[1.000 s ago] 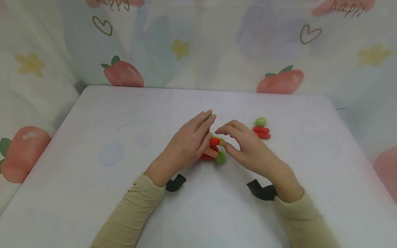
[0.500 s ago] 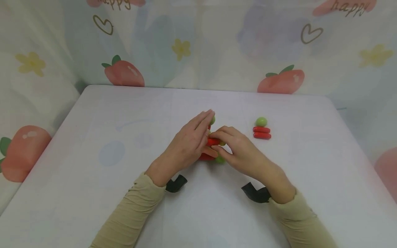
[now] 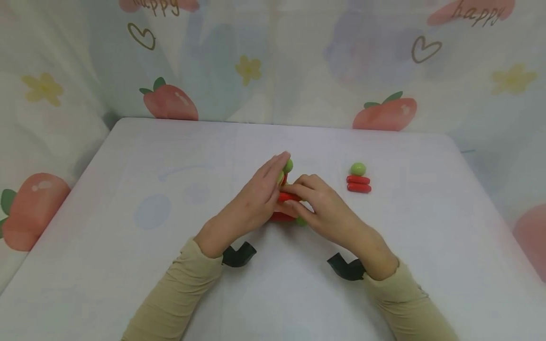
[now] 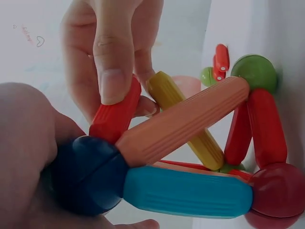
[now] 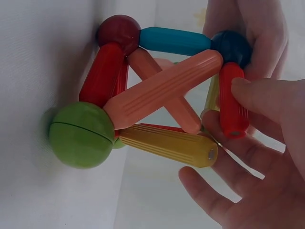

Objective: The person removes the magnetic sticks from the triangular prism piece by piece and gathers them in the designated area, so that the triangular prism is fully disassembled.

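Pinching a red rod [image 4: 114, 118]: right hand [image 3: 326, 208] — rod at one o'clock from the dark blue ball [image 4: 89, 174], left-wrist view. Left hand [image 3: 251, 199] grips that ball.

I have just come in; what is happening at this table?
A person's left hand holds a toy frame of joined rods and balls at its dark blue ball, while the right hand pinches a red rod. One end of this rod meets that ball and the other end is free. A yellow rod also has a free end. Farther right on the table lie a green ball and two red rods, apart from the frame.
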